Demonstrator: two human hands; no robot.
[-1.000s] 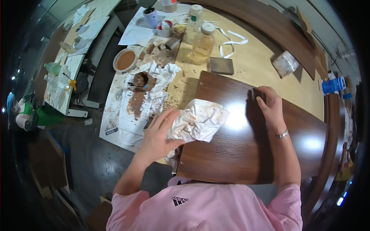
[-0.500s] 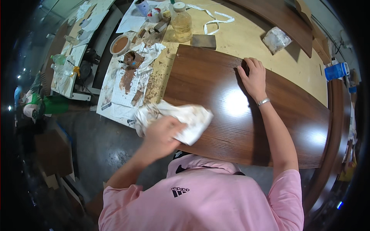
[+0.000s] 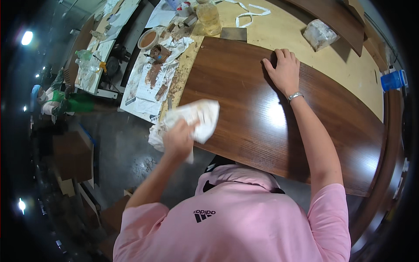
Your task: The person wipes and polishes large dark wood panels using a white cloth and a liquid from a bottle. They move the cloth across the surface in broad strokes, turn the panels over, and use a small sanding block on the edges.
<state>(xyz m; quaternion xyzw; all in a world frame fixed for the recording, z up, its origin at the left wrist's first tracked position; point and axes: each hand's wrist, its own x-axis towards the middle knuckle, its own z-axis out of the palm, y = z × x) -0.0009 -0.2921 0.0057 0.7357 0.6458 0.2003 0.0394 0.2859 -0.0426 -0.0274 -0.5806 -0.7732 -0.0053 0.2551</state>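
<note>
A glossy dark brown wood panel (image 3: 231,87) with a curved far edge lies across the table before me. My left hand (image 3: 178,137), slightly blurred, is closed on a crumpled white cloth (image 3: 204,117) with brownish stains. The cloth is at the panel's near left corner, and part of it hangs past the edge. My right hand (image 3: 284,74) lies on the panel's far edge, fingers stretched out and thumb apart, holding nothing. A silver bracelet (image 3: 295,95) circles that wrist.
Stained papers (image 3: 139,89) with brown smears, a tub of brown paste (image 3: 148,39) and a bottle of yellowish liquid (image 3: 208,19) are at the far left. A dark block (image 3: 234,34), a wrapped white bundle (image 3: 320,35) and a blue jug (image 3: 393,81) stand beyond the panel.
My left hand has moved left with the cloth, toward the panel's left end. My right hand stays on the far edge. The whole view has shifted slightly.
</note>
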